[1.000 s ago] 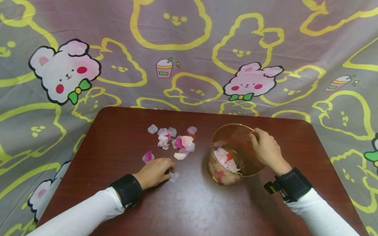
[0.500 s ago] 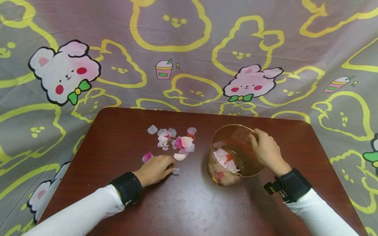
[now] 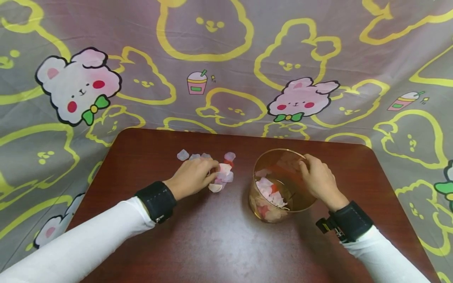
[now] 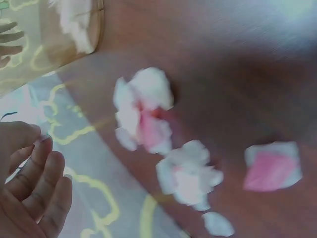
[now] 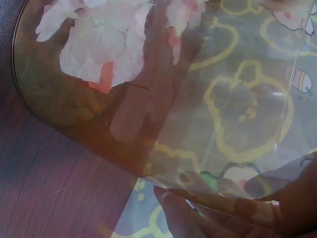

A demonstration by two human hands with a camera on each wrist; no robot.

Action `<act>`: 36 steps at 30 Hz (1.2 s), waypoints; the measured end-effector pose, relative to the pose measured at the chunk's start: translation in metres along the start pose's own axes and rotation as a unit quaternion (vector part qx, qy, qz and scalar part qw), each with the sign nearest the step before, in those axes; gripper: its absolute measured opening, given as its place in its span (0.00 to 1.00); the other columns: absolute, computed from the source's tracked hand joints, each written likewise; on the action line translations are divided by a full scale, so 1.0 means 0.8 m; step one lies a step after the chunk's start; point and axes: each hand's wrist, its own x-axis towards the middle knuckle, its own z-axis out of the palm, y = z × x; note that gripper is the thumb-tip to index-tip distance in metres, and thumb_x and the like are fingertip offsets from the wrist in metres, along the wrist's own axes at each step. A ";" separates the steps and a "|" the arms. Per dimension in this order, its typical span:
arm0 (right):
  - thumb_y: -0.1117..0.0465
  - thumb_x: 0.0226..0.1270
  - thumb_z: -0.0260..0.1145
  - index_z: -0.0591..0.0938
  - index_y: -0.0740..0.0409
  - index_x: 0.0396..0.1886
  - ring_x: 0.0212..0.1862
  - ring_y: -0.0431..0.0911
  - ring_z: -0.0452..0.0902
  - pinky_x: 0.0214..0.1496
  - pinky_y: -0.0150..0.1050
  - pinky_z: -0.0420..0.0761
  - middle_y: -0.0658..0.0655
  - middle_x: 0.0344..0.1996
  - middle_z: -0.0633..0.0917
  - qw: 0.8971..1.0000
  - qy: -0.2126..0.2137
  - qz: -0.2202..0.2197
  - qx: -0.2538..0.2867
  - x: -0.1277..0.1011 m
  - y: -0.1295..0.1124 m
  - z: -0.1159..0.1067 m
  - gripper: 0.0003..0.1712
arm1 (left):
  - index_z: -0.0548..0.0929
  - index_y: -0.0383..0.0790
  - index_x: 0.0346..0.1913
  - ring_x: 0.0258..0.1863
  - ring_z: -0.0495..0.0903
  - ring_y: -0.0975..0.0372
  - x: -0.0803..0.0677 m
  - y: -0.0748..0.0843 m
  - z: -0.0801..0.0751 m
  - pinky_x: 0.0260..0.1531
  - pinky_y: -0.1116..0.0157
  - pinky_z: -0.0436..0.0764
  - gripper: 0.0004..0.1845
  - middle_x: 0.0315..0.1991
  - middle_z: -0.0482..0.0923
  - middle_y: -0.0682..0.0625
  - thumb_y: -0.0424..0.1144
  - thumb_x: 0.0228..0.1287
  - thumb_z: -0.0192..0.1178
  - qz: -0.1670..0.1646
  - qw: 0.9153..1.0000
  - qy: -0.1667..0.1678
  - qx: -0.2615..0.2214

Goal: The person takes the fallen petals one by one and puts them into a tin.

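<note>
My left hand [image 3: 196, 175] hovers over the artificial petals on the table, thumb and index fingertips pinched together. A sliver of a pale petal [image 4: 45, 137] shows at those fingertips in the left wrist view; the rest of it is hidden. Under and past the hand lies a cluster of white, pink and orange petals [image 3: 226, 177]. My right hand [image 3: 320, 177] grips the far right rim of a transparent amber bucket [image 3: 283, 210], tilted toward me, with thumb inside and fingers outside. White, pink and orange petals [image 5: 101, 49] lie in the bucket.
A lone pale petal [image 3: 183, 155] lies at the left of the cluster. One pink petal [image 4: 272, 168] lies apart, seen in the left wrist view. A patterned cloth [image 3: 230, 70] hangs behind the far edge of the brown table [image 3: 226, 243].
My left hand pinched the pale petal off the near part of the table, then rose and moved away from me over the cluster. The right hand and bucket have stayed still.
</note>
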 end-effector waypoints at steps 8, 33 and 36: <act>0.57 0.81 0.50 0.78 0.60 0.46 0.19 0.47 0.68 0.20 0.39 0.63 0.55 0.21 0.75 1.000 -0.002 -0.004 0.005 0.001 -0.002 0.000 0.13 | 0.85 0.44 0.35 0.28 0.74 0.63 0.031 0.023 -0.032 0.27 0.65 0.75 0.02 0.28 0.80 0.54 0.36 0.65 0.67 0.030 0.999 0.031 0.006; 0.56 0.81 0.51 0.78 0.59 0.44 0.23 0.48 0.71 0.21 0.40 0.64 0.56 0.24 0.78 1.000 0.010 -0.005 -0.004 0.001 0.000 0.000 0.13 | 0.86 0.47 0.37 0.36 0.82 0.60 0.095 0.127 -0.037 0.39 0.63 0.79 0.06 0.32 0.84 0.53 0.38 0.71 0.61 0.175 0.980 -0.046 0.079; 0.56 0.81 0.51 0.79 0.59 0.44 0.23 0.48 0.71 0.22 0.40 0.65 0.56 0.24 0.79 1.000 0.013 -0.005 -0.002 0.001 0.001 0.001 0.13 | 0.88 0.47 0.41 0.37 0.83 0.61 0.104 0.141 -0.034 0.39 0.65 0.80 0.06 0.35 0.86 0.54 0.40 0.72 0.61 0.195 0.972 -0.097 0.092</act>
